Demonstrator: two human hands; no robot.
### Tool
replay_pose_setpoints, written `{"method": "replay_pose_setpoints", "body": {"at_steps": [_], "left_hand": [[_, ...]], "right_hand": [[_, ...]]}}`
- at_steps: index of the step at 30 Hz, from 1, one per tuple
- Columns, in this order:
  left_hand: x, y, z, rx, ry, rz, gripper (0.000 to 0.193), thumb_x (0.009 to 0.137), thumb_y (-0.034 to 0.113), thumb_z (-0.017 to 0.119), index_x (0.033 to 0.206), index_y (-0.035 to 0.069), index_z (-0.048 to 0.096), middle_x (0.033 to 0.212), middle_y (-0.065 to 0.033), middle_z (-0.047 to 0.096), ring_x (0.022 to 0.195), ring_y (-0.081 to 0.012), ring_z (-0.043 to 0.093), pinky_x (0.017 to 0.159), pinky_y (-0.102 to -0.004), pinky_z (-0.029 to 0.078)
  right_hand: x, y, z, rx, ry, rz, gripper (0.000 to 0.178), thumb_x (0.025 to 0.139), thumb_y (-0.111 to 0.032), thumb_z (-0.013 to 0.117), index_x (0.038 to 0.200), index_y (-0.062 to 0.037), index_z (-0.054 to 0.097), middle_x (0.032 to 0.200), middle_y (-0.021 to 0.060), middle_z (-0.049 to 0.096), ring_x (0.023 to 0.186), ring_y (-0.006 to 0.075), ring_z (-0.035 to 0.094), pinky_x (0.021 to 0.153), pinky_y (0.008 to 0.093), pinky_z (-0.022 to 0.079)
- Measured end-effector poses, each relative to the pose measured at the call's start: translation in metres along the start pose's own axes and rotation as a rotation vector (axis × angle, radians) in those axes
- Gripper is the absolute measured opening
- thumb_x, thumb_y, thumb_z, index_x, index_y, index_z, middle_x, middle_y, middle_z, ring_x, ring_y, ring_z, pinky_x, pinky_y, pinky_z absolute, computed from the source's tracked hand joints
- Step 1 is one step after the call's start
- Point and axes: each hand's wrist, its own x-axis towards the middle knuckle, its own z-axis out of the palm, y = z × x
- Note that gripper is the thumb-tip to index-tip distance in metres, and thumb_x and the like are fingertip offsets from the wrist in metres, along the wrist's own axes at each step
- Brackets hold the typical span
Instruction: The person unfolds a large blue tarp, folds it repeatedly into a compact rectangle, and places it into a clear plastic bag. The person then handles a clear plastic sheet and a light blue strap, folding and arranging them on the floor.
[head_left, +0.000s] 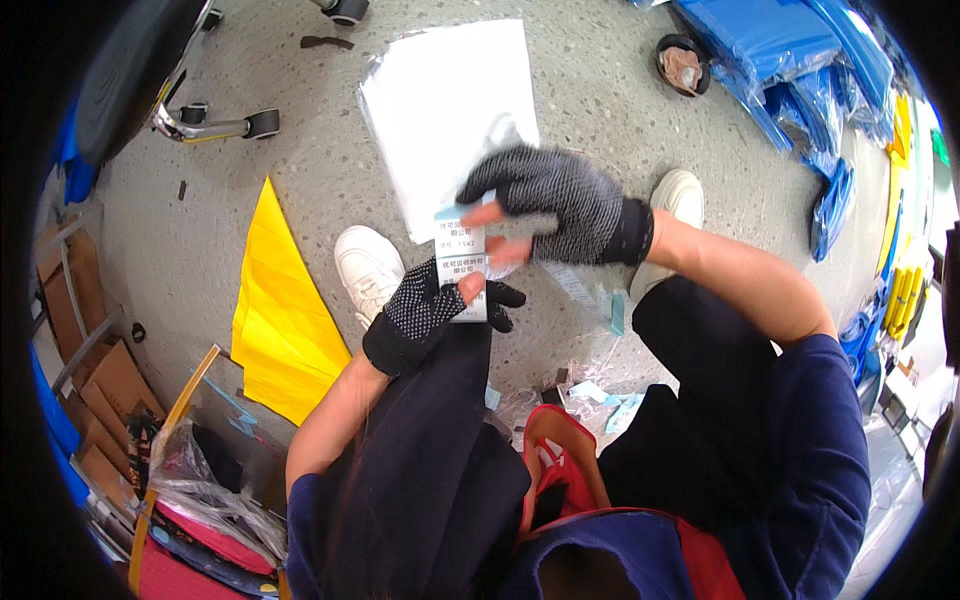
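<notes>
My left hand [420, 305], in a black dotted glove with bare fingertips, grips a strip of white printed labels [461, 243], its thumb pressed on the lower part. The strip stands nearly upright in view above my left knee. My right hand [575, 205], gloved alike, reaches across from the right, its thumb and forefinger spread apart. Those fingertips are at the strip's upper right edge, slightly blurred; whether they press on it is unclear. Pale blue backing shows at the strip's top. Beyond my hands a stack of white sheets or flat bags [450, 100] lies on the floor.
Yellow folded material [285, 310] lies left of my left shoe [368, 268]. Label scraps and clear film [590, 390] litter the floor between my legs. A small black bowl [683, 66] and blue plastic-wrapped items [770, 50] are far right. Chair casters [262, 123] stand far left, cardboard [120, 385] nearer.
</notes>
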Motion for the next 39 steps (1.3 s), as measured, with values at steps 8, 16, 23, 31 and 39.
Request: {"method": "replay_pose_setpoints", "body": {"at_steps": [8,16,23,31,39], "left_hand": [[-0.012,-0.007,-0.017,-0.242,-0.117,-0.044,0.065,0.089,0.032,0.06,0.136,-0.003,0.031,0.12,-0.0156,0.056,0.104,-0.0285,0.06,0.089,-0.0382,0.049],[-0.016,-0.061,-0.037,0.383,-0.706,-0.357,0.034,0.095,0.031,0.049,0.113,0.004,0.062,0.103,-0.0088,0.066,0.094,-0.0171,0.061,0.085,-0.0294,0.046],[-0.007,-0.036,-0.019,0.117,-0.956,-0.373,0.041,0.094,0.038,0.051,0.116,0.005,0.06,0.098,-0.0072,0.066,0.094,-0.0168,0.059,0.087,-0.0294,0.044],[0.001,-0.076,-0.045,0.216,-0.288,-0.229,0.04,0.092,0.043,0.052,0.101,0.007,0.066,0.093,-0.0053,0.066,0.088,-0.0133,0.059,0.081,-0.027,0.045],[0.02,-0.065,-0.047,-0.396,0.089,-0.148,0.04,0.091,0.019,0.055,0.123,-0.003,0.048,0.108,-0.0194,0.063,0.093,-0.0282,0.064,0.086,-0.0386,0.051]], "right_hand": [[0.008,0.0,0.041,0.377,-0.115,0.297,0.019,0.078,-0.018,0.074,0.092,-0.0048,0.071,0.092,0.0086,0.067,0.085,0.0202,0.064,0.076,0.0307,0.05],[0.017,0.057,0.064,0.449,0.214,0.823,0.016,0.086,-0.018,0.063,0.079,-0.0041,0.067,0.071,0.0054,0.065,0.07,0.0162,0.061,0.065,0.0313,0.05],[0.003,0.145,0.072,-0.902,0.163,0.395,0.024,0.081,-0.03,0.062,0.083,-0.0058,0.063,0.079,0.0116,0.064,0.077,0.0291,0.061,0.069,0.0406,0.048],[0.0,0.105,0.139,-0.677,0.325,0.526,0.024,0.078,-0.028,0.066,0.091,-0.0088,0.063,0.091,0.0108,0.06,0.09,0.0318,0.055,0.081,0.0432,0.042],[-0.044,0.114,0.102,0.454,1.28,1.022,0.023,0.089,-0.025,0.062,0.086,-0.0022,0.063,0.076,0.0024,0.061,0.069,0.0109,0.054,0.064,0.0244,0.045]]}}
